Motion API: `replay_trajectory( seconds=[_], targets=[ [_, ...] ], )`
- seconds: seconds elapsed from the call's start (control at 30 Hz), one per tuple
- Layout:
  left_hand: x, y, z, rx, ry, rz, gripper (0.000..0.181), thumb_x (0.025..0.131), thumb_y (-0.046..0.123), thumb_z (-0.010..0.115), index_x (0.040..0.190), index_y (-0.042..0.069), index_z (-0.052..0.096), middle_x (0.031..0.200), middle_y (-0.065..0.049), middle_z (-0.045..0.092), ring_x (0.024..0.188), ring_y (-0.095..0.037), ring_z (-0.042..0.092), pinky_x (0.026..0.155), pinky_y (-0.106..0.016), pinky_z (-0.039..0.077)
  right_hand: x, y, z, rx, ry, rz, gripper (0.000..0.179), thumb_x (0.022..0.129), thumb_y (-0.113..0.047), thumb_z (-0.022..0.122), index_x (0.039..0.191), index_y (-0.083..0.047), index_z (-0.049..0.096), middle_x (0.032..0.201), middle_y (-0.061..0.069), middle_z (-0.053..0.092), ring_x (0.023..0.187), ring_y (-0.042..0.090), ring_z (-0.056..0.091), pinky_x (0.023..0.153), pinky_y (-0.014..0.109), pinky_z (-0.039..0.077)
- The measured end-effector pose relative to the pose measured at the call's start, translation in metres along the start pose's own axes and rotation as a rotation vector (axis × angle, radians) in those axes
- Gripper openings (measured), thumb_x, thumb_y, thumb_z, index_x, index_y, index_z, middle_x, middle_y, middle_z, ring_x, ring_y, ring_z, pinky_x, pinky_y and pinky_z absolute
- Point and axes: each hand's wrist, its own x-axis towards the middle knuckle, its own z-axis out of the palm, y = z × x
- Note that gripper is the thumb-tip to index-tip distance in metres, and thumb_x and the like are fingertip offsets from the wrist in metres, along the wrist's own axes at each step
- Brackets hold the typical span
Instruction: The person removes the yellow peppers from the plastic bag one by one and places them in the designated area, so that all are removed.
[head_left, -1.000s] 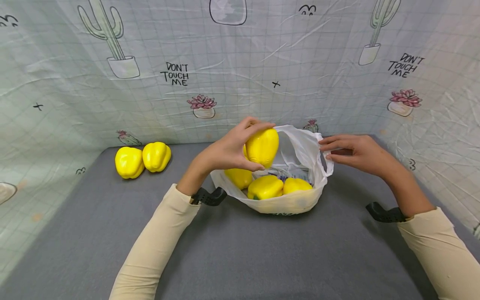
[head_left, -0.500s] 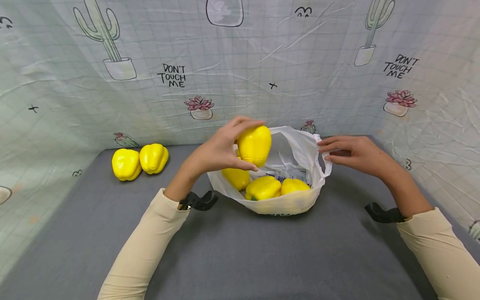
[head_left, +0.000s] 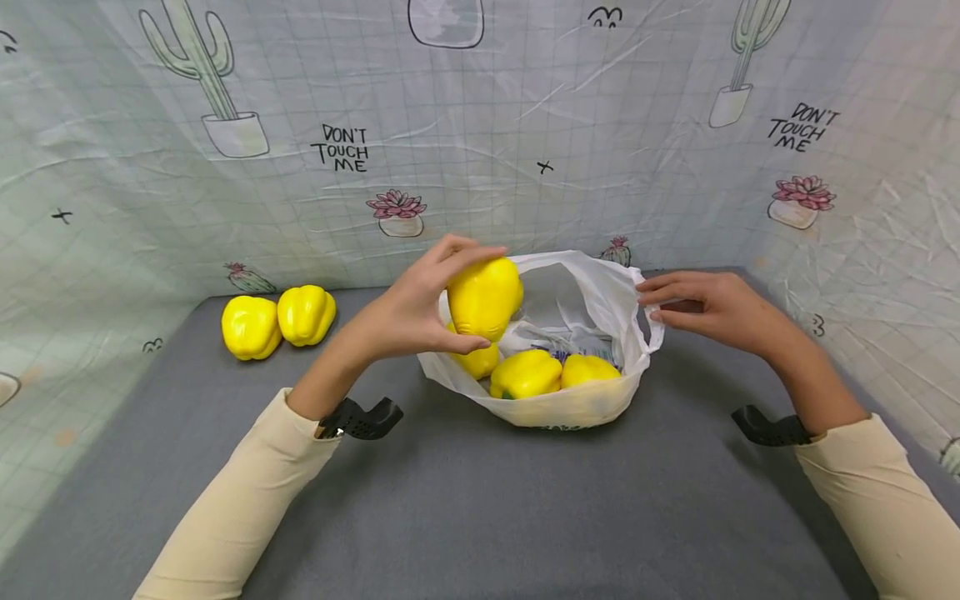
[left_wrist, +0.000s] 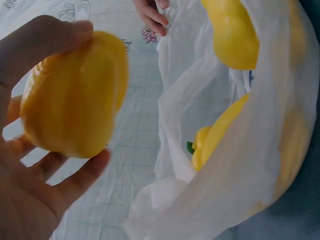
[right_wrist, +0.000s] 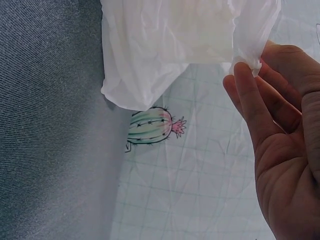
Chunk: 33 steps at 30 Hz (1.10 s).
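Yellow pepper (head_left: 483, 297), clamped in left hand (head_left: 408, 308), is shifted toward 9 o'clock; bag (head_left: 592, 405), pinched by right hand (head_left: 720, 307), is less covered.

The wrist views are dimmer and softer.

the backdrop cloth (head_left: 480, 125) reads "don't touch me" twice.

Head looks down; wrist closeups share bag (head_left: 573, 410).
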Motion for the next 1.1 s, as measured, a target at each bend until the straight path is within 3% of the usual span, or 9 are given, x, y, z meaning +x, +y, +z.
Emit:
replay_trajectory(
  seconds=[0.2,0.43,0.7,0.9,1.1],
  targets=[
    [-0.007,-0.002,0.003,-0.061,0.185,0.027,0.089,0.064,0.006,0.092,0.145,0.008,0.055,0.128,-0.011,0.044,0.121,-0.022,0.045,0.099,-0.041,0.046,0.000,0.000,-0.001,0.005,0.007,-0.001,0.032,0.088,-0.005,0.078,0.119,-0.014,0.077,0.129,0.002,0.069,0.100,-0.004,0.062,0.071,0.012,0.046],
    [-0.023,-0.006,-0.004,-0.079,0.308,-0.044,0.091,0.061,0.000,0.092,0.145,0.011,0.058,0.123,-0.012,0.041,0.120,-0.020,0.041,0.099,-0.041,0.042,0.000,0.000,-0.001,0.009,0.005,0.005,0.032,0.089,-0.006,0.078,0.120,-0.015,0.077,0.129,0.001,0.069,0.102,-0.005,0.061,0.072,0.012,0.046],
    [-0.046,-0.012,-0.021,-0.027,0.370,-0.159,0.095,0.058,-0.007,0.089,0.144,0.018,0.059,0.121,-0.009,0.041,0.115,-0.014,0.040,0.096,-0.035,0.039,0.001,0.000,-0.001,0.010,0.017,-0.009,0.032,0.088,-0.005,0.078,0.118,-0.015,0.077,0.128,0.001,0.070,0.100,-0.005,0.062,0.072,0.012,0.046],
    [-0.064,-0.020,-0.033,0.026,0.368,-0.226,0.099,0.057,-0.010,0.087,0.147,0.020,0.056,0.121,-0.008,0.041,0.115,-0.014,0.037,0.093,-0.029,0.036,0.001,0.000,-0.001,0.003,0.015,-0.005,0.032,0.088,-0.005,0.078,0.119,-0.015,0.077,0.129,0.001,0.069,0.098,-0.003,0.063,0.071,0.013,0.046],
    [-0.081,-0.033,-0.041,0.068,0.358,-0.312,0.100,0.058,-0.012,0.087,0.148,0.019,0.055,0.122,-0.011,0.039,0.113,-0.016,0.036,0.090,-0.038,0.038,0.000,0.000,-0.002,-0.008,0.014,-0.010,0.031,0.088,-0.005,0.078,0.118,-0.013,0.077,0.128,0.002,0.069,0.097,-0.004,0.063,0.070,0.013,0.046]
  ],
)
